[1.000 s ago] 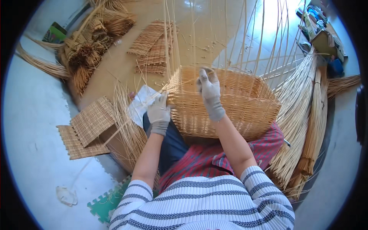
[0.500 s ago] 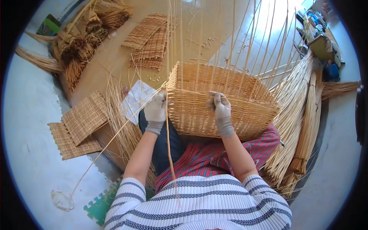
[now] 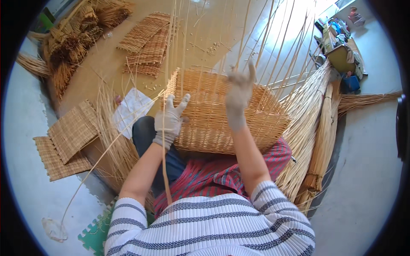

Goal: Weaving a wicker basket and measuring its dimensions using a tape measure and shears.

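Note:
A partly woven wicker basket [image 3: 222, 133] rests against my lap, its long upright canes [image 3: 266, 40] rising from the walls. My left hand [image 3: 168, 122], in a pale work glove, lies at the basket's near left corner with two fingers stretched apart. My right hand [image 3: 238, 97], gloved too, is raised over the near rim in front of the uprights. Motion blurs its fingers, so I cannot make out whether a cane is in them. A long weaving strand [image 3: 97, 164] runs from the left corner down toward the lower left. Another cane [image 3: 165, 173] hangs beside my left wrist.
Woven panels [image 3: 73, 132] lie at left, with more panels [image 3: 147, 42] on the floor beyond. Bundles of pale canes [image 3: 299, 141] stand close at right. Dark-tipped bundles [image 3: 70, 45] fill the far left. A white sheet [image 3: 133, 112] lies left of the basket.
My right hand has left the near rim and risen up and away from me. My left hand's fingers have spread from a closed grip at the corner. The whole view has shifted slightly.

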The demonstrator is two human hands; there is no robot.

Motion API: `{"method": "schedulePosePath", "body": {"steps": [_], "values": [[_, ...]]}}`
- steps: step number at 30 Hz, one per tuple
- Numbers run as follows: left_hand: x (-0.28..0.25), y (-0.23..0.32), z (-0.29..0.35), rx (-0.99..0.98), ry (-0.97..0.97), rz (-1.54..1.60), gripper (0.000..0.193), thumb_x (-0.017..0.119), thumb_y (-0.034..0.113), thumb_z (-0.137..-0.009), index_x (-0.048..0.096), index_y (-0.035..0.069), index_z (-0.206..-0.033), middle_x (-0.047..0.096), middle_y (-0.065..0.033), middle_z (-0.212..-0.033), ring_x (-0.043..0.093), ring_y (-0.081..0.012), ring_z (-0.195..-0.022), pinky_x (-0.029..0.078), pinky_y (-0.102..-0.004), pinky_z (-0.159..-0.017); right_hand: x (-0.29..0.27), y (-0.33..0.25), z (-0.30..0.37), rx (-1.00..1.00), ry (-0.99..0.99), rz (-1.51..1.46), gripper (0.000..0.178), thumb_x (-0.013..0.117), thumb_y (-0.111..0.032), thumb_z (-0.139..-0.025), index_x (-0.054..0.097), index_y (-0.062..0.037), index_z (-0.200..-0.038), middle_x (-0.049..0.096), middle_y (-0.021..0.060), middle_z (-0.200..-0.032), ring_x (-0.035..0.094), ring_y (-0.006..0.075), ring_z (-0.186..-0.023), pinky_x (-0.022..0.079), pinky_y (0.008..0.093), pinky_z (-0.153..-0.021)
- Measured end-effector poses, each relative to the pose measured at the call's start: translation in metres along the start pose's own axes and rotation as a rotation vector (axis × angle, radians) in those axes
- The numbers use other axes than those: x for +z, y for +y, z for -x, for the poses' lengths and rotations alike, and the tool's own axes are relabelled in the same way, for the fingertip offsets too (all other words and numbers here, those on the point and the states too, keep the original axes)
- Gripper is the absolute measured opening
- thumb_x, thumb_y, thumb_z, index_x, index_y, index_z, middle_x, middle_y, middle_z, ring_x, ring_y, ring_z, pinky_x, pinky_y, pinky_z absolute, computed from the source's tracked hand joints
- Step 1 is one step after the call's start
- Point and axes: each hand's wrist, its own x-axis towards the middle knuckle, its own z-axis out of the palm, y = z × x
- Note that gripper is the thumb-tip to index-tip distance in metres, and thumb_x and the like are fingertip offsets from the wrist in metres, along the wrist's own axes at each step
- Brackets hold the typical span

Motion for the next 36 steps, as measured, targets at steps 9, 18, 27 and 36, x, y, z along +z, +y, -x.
{"method": "schedulePosePath", "body": {"steps": [9,18,27,36], "values": [[0.027,0.098,-0.027,0.145,-0.13,-0.031,0.087,0.077,0.029,-0.082,0.034,0.027,-0.158,0.055,-0.0195,-0.13,0.065,-0.0374,-0.09,0.051,-0.0456,-0.085,-0.033,-0.019,-0.027,-0.123,-0.148,0.97,0.051,0.055,-0.001,-0.098,0.045,-0.0106,-0.146,0.066,0.0166,-0.124,0.069,0.0243,-0.101,0.056,0.0368,-0.086],[0.04,0.145,-0.046,0.45,0.0,0.128,0.063,0.072,0.025,-0.086,0.052,0.022,-0.146,0.051,-0.0191,-0.134,0.063,-0.0335,-0.095,0.051,-0.0445,-0.086,-0.137,-0.016,0.051,-0.164,0.222,0.805,0.041,0.057,-0.004,-0.101,0.05,-0.0055,-0.141,0.068,0.0117,-0.116,0.065,0.024,-0.109,0.052,0.0361,-0.096],[0.087,0.19,-0.049,0.35,-0.103,-0.151,0.057,0.07,0.028,-0.089,0.054,0.026,-0.143,0.053,-0.0194,-0.133,0.064,-0.0299,-0.092,0.05,-0.0429,-0.084,-0.252,-0.032,0.053,0.084,0.441,0.244,0.037,0.052,-0.006,-0.102,0.049,-0.0069,-0.139,0.064,0.0106,-0.101,0.067,0.0182,-0.089,0.053,0.0366,-0.091],[0.104,0.284,-0.06,0.367,-0.305,-0.143,0.069,0.057,0.014,-0.095,0.033,0.03,-0.157,0.056,-0.013,-0.111,0.065,-0.0227,-0.077,0.053,-0.0385,-0.071,-0.257,-0.086,-0.024,-0.031,0.159,0.621,0.066,0.054,0.004,-0.09,0.043,-0.0121,-0.154,0.065,0.0064,-0.115,0.06,0.0139,-0.084,0.052,0.0297,-0.078]]}}
